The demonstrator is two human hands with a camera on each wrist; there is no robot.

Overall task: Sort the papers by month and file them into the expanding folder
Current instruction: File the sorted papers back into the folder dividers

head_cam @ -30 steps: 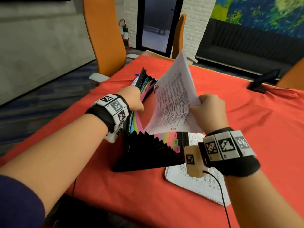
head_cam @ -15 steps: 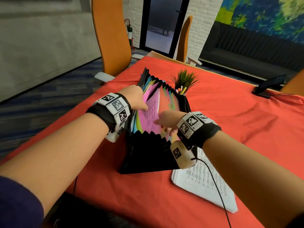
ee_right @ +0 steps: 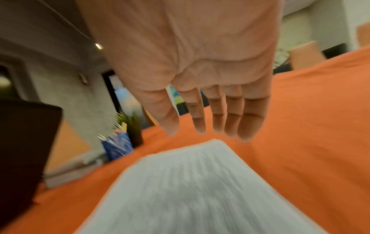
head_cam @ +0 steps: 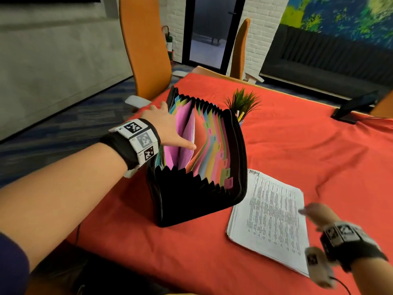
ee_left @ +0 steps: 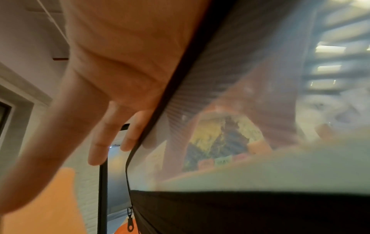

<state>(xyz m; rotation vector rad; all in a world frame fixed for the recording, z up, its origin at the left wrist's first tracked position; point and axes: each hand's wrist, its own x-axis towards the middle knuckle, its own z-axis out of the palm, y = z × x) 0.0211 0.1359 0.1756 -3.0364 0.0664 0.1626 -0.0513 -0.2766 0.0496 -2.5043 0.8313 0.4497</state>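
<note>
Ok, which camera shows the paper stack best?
The head view: the whole paper stack lies flat on the red cloth, print visible. The right wrist view shows it as a blurred white shape below the fingers. The left wrist view doesn't show it.

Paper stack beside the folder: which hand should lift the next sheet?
Right. The right hand hovers open over the paper stack, fingers straight, holding nothing. The left hand is busy propping a pocket of the expanding folder open.

Orange chairs (head_cam: 146, 50), white brick wall (head_cam: 257, 35), dark sofa (head_cam: 323, 60), patterned carpet (head_cam: 63, 128)
</note>
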